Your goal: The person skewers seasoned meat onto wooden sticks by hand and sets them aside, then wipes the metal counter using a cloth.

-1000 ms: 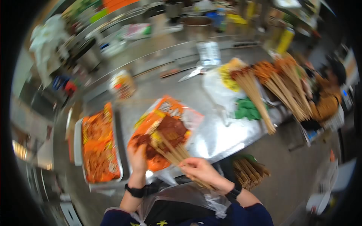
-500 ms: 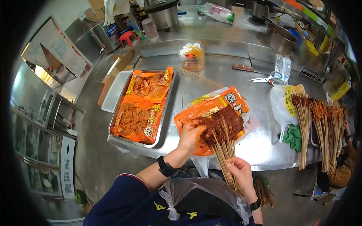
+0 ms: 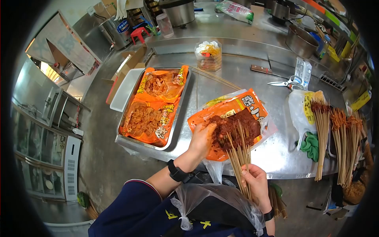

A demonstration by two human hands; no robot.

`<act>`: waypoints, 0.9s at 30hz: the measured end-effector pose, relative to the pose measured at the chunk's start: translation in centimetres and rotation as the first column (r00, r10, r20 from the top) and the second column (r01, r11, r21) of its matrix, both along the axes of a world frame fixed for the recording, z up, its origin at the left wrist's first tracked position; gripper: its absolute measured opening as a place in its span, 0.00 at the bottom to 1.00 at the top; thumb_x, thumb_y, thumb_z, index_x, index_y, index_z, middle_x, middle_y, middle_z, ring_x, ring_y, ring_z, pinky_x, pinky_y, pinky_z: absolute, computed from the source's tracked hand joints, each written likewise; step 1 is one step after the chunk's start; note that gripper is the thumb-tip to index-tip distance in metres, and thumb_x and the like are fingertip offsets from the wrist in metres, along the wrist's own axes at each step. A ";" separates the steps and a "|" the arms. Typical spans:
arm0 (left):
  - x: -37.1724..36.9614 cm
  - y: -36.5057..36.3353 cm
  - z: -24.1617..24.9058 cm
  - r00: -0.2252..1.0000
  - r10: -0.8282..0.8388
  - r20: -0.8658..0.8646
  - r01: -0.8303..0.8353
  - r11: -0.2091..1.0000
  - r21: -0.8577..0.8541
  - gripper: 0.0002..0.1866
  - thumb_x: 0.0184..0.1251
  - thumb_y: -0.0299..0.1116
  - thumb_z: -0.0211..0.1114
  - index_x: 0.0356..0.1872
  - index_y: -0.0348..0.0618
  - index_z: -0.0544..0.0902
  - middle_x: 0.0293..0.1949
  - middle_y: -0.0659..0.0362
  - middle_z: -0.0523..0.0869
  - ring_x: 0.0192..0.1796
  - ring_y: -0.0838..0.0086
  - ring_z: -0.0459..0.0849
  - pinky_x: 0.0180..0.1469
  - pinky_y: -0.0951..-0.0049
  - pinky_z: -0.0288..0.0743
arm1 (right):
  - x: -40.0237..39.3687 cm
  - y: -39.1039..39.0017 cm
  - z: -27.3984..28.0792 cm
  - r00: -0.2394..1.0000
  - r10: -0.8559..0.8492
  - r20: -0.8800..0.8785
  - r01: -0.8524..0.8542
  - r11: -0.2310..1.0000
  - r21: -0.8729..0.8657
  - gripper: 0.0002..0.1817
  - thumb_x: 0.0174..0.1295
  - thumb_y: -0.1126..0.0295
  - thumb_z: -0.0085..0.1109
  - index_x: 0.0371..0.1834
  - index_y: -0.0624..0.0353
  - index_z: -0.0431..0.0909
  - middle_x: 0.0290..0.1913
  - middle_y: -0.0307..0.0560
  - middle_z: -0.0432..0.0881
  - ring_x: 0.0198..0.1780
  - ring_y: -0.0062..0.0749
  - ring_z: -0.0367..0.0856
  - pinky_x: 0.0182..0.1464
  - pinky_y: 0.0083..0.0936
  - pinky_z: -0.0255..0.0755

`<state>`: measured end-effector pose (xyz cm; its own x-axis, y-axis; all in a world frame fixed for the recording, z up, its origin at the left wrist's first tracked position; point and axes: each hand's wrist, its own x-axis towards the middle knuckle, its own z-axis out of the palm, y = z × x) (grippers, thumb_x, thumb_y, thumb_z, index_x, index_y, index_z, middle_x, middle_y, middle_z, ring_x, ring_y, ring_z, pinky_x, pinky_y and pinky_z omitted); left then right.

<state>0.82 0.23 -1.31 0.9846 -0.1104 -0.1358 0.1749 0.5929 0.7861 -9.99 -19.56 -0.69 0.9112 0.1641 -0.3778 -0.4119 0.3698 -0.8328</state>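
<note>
My right hand [image 3: 256, 179] is closed around a bundle of bamboo skewers [image 3: 239, 162], whose tips point up and away from me over dark red sauced food [image 3: 242, 122]. This food lies in a heap on an opened orange plastic bag [image 3: 213, 155] on the steel table. My left hand [image 3: 202, 140], smeared with sauce, has its fingers curled against the left side of the heap, close to the skewer tips. Its fingertips are partly hidden in the food. A black band [image 3: 176, 172] sits on the left wrist.
To the left, a steel tray [image 3: 172, 128] holds two orange bags of sauced food beside a white tray [image 3: 125, 89]. Loaded skewers [image 3: 321, 142] lie at the right with a green cloth [image 3: 310, 147]. Scissors [image 3: 290, 82], a knife [image 3: 262, 69] and a clear tub [image 3: 209, 59] stand farther back.
The view has shifted slightly, so the table's things sit a little to the right. My left hand stays at the food, and my right hand keeps holding the skewers.
</note>
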 end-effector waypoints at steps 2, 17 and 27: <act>0.0 0.1 0.3 1.000 -0.008 -0.017 0.008 1.000 -0.010 0.18 0.62 0.25 0.51 0.54 0.34 0.69 0.46 0.54 0.79 0.45 0.69 0.80 0.47 0.71 0.76 | 0.0 0.0 0.1 1.000 0.003 -0.002 -0.003 1.000 0.000 0.06 0.58 0.76 0.55 0.38 0.64 0.75 0.22 0.38 0.74 0.20 0.15 0.69 0.23 0.12 0.63; 0.1 -0.3 0.8 0.993 0.028 0.113 -0.040 0.994 0.106 0.20 0.53 0.16 0.52 0.51 0.32 0.71 0.46 0.55 0.80 0.46 0.71 0.80 0.50 0.71 0.74 | 0.0 0.0 -0.1 1.000 0.022 -0.012 -0.023 1.000 -0.017 0.06 0.58 0.76 0.55 0.38 0.64 0.75 0.23 0.37 0.75 0.20 0.14 0.69 0.23 0.11 0.64; -0.9 -0.3 0.3 0.978 -0.051 0.201 -0.039 0.907 0.420 0.13 0.58 0.20 0.51 0.45 0.32 0.76 0.42 0.57 0.81 0.43 0.74 0.80 0.46 0.75 0.75 | 0.0 -0.1 -0.4 0.999 -0.027 -0.017 0.027 0.999 0.018 0.06 0.58 0.76 0.55 0.39 0.64 0.74 0.22 0.37 0.74 0.19 0.15 0.68 0.22 0.11 0.62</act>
